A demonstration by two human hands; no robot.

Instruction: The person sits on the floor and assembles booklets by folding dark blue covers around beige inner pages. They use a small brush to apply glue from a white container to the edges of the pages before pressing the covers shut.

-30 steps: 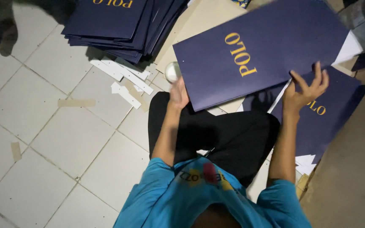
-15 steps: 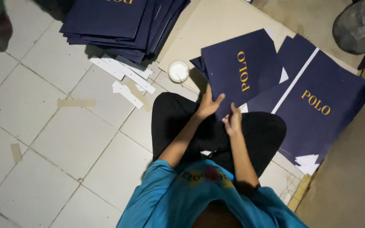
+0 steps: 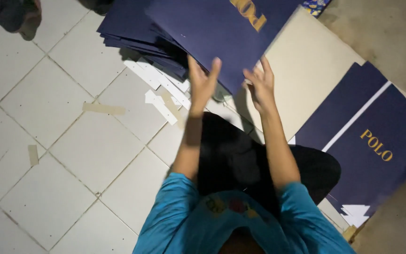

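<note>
Both hands, left hand [image 3: 202, 84] and right hand [image 3: 261, 84], now lift the folded navy-blue card sheet [image 3: 222, 33], fingers clamped on its near edge, over the stack of navy-blue card sheets [image 3: 128, 28].

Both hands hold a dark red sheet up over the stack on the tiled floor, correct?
Not quite: in the head view the sheet is navy blue, not dark red. The left hand and right hand do hold it up over the stack on the tiled floor.

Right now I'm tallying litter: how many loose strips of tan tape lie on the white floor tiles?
2. One tape strip lies left of the white card scraps; a shorter one lies farther left, lower. More may hide under the navy sheets.
</note>
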